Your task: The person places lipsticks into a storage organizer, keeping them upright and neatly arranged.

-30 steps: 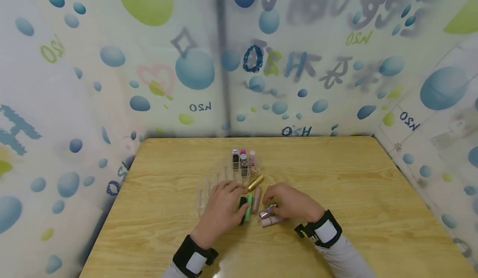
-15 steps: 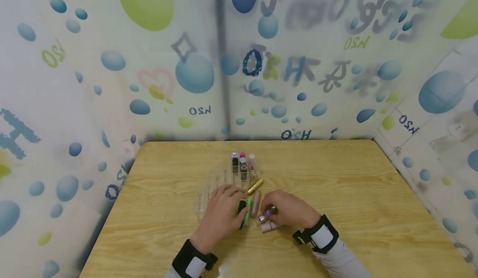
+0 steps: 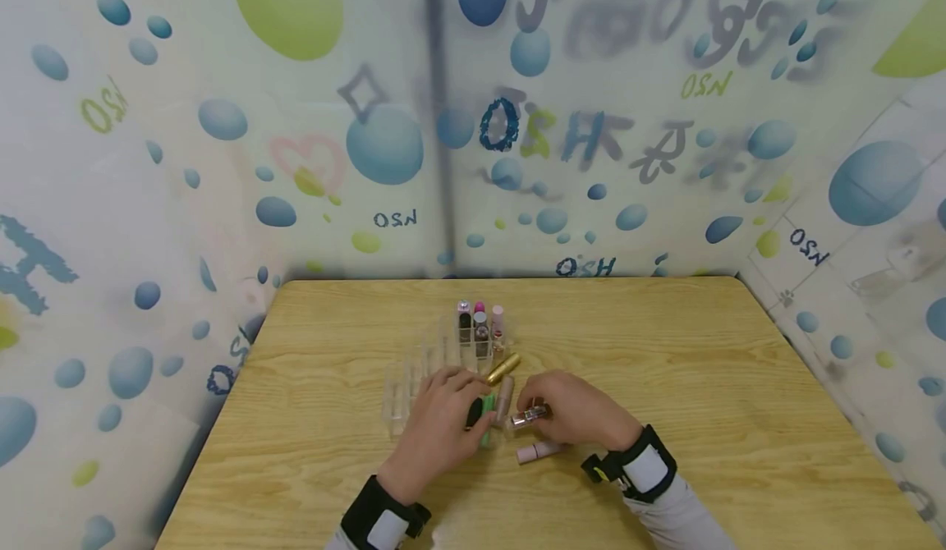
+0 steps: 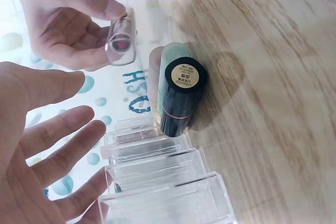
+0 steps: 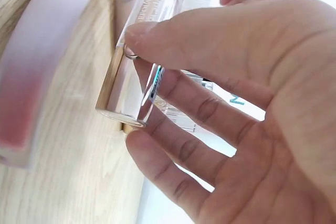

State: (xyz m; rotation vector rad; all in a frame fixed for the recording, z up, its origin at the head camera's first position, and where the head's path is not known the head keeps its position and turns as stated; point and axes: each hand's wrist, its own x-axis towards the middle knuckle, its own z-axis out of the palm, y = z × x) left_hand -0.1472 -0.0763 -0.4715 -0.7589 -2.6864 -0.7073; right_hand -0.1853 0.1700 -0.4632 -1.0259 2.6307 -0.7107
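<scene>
"How are the hands?"
"The right hand [image 3: 580, 410] pinches a lipstick [image 3: 529, 416]; the left hand [image 3: 443, 419], fingers loosely spread, is by the clear rack [image 4: 173, 203]."
"And the lipstick?"
"Near the pink tube [image 3: 538, 451], long axis slanting, clear end leftward and slightly down in the head view."

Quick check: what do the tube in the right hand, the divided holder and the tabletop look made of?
Tube: one end transparent, plastic or glass; the other mirror-shiny, perhaps metallised plastic. Divided holder: probably glossy plastic, transparent with bright edges. Tabletop: wood or laminate, judging by its grain.
</scene>
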